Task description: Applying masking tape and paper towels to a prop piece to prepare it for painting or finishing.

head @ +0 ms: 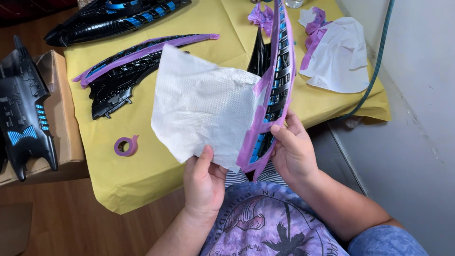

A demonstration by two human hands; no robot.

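Observation:
My left hand (204,182) pinches the lower edge of a white paper sheet (201,104) that is taped with purple tape to a long black plastic part (279,76) with blue stripes. My right hand (294,149) grips the lower end of that part and holds it upright on edge above the table. Purple masking tape runs along the part's edges. The sheet hides the part's left side.
A yellow paper cover (142,175) lies over the table. On it are a second taped black part (125,71), a purple tape roll (125,146), white paper scraps with tape (339,54) and another black part (118,16). A cardboard box (61,118) with a black part (26,114) stands left.

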